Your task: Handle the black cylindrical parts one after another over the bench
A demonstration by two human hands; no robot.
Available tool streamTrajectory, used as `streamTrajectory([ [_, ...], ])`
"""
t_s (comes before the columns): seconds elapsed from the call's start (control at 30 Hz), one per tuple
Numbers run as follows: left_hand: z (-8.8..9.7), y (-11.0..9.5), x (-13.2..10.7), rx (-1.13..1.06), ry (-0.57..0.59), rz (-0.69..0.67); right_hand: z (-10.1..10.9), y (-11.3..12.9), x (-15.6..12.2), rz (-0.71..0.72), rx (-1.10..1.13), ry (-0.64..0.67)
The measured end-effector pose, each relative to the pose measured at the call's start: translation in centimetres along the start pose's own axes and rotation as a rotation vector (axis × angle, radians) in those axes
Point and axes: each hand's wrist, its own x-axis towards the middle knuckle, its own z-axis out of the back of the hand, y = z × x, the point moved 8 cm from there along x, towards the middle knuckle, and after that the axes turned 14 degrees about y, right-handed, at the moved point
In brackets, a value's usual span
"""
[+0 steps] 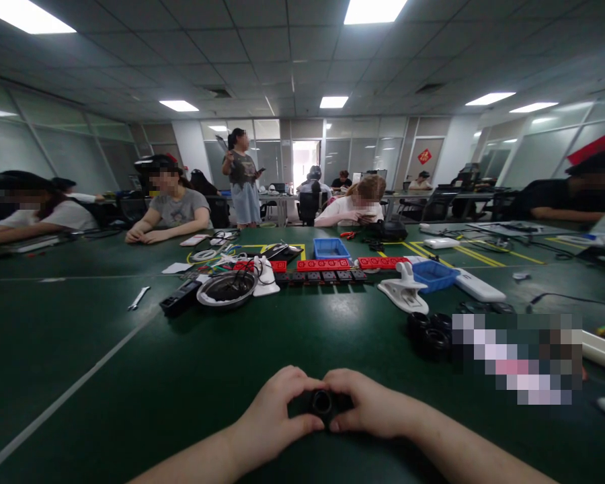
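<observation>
A small black ring-shaped part (322, 402) with a round opening stands on the green table between my two hands. My left hand (282, 409) curves around it from the left, thumb in front and fingers behind. From the other side, my right hand (366, 405) grips it in the same way, and the fingertips of both hands nearly meet. The part's exact kind cannot be made out. To the right, beyond my right hand, lies a group of black round parts (433, 333).
Across the green table (131, 390) are a metal bowl (226, 290), a black device (180, 298), a wrench (139, 298), red strips (323, 265), blue trays (331, 248) and a white clip stand (404, 290). A white power bank-like box (478, 286) lies right. Several people sit around.
</observation>
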Motion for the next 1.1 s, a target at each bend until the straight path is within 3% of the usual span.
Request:
streamTrajectory([
  [0.27,-0.1,0.0,-0.2,-0.02,-0.054,0.089,0.1,-1.1,0.0,-0.14,0.019,-0.116],
  [0.57,0.0,0.5,-0.7,-0.021,-0.2,0.241,-0.4,0.4,0.1,-0.262,-0.369,-0.346],
  [0.7,0.1,0.2,-0.6,0.016,-0.182,0.185,-0.4,0.5,0.0,-0.172,-0.347,-0.315],
  [0.87,-0.1,-0.6,-0.3,0.031,-0.024,0.081,0.0,0.9,-0.4,0.031,-0.263,-0.207],
  [0.97,-0.3,-0.6,-0.1,0.013,0.066,0.031,-0.1,0.8,-0.5,0.067,-0.27,-0.135],
  [1.1,-0.3,-0.3,0.2,0.018,0.101,0.034,0.1,0.5,-0.3,0.102,-0.259,-0.093],
])
